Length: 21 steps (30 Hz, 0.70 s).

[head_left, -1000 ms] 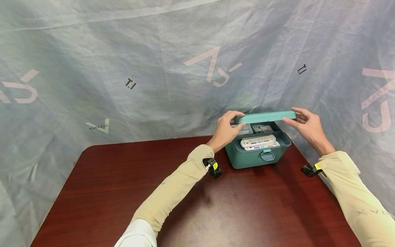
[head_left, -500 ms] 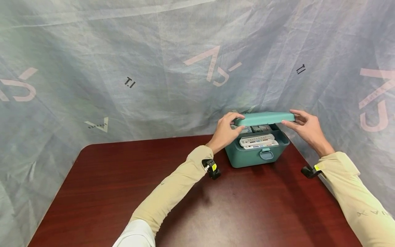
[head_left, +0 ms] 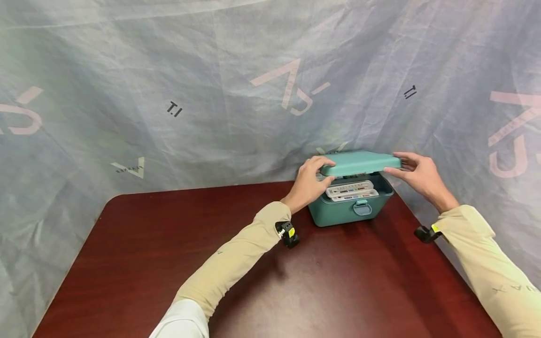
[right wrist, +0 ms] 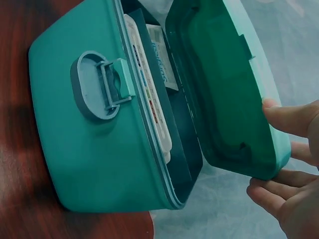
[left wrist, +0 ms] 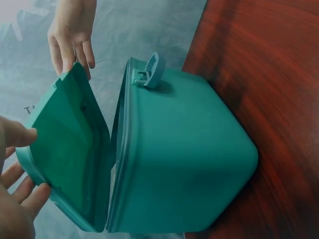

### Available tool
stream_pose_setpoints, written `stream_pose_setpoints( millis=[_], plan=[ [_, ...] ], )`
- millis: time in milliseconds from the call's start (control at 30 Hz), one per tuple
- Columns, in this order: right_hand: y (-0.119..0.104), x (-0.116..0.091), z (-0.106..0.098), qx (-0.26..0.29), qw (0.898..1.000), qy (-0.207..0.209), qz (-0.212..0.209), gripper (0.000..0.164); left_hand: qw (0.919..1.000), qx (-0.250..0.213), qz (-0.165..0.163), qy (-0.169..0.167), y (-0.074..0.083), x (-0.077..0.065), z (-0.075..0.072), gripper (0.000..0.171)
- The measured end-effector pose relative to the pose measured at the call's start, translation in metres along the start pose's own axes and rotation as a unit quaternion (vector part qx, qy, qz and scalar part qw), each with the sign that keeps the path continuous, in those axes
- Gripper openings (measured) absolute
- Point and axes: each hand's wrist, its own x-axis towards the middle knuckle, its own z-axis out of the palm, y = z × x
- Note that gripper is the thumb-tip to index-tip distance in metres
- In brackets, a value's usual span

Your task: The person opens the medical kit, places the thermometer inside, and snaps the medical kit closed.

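A green plastic storage box (head_left: 340, 215) stands on the table with its hinged lid (head_left: 361, 163) partly raised. My left hand (head_left: 309, 182) grips the lid's left end, thumb at the front edge and fingers over the top. At the opposite end, my right hand (head_left: 424, 179) holds the lid between thumb and fingers. Two slim white cases (head_left: 350, 189) with coloured marks lie in the front of the box. Behind a divider, a small printed white carton (right wrist: 162, 57) shows in the right wrist view. On the box front, a grey-blue loop latch (right wrist: 94, 87) hangs undone.
The dark red wooden table (head_left: 169, 253) extends to the left and toward me. Close behind the box hangs a grey printed sheet (head_left: 220, 103), which also runs along the right side. The box sits near the table's back right corner.
Both hands have swung the lid lower and toward the front. More of its top shows now, and it hides the rear compartments in the head view.
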Motion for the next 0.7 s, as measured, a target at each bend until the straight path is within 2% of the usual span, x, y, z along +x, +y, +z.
stream_pose_setpoints(
  millis=[200,700],
  plan=[
    [-0.001,-0.003,0.001,-0.018,1.000,-0.012,0.004,0.075,0.9998,0.015,0.001,-0.016,0.001,-0.005,-0.002,0.031],
    [-0.003,-0.006,0.015,-0.005,1.000,-0.003,-0.008,0.070,0.9994,0.033,-0.001,0.006,-0.001,-0.015,-0.001,0.028]
  ],
)
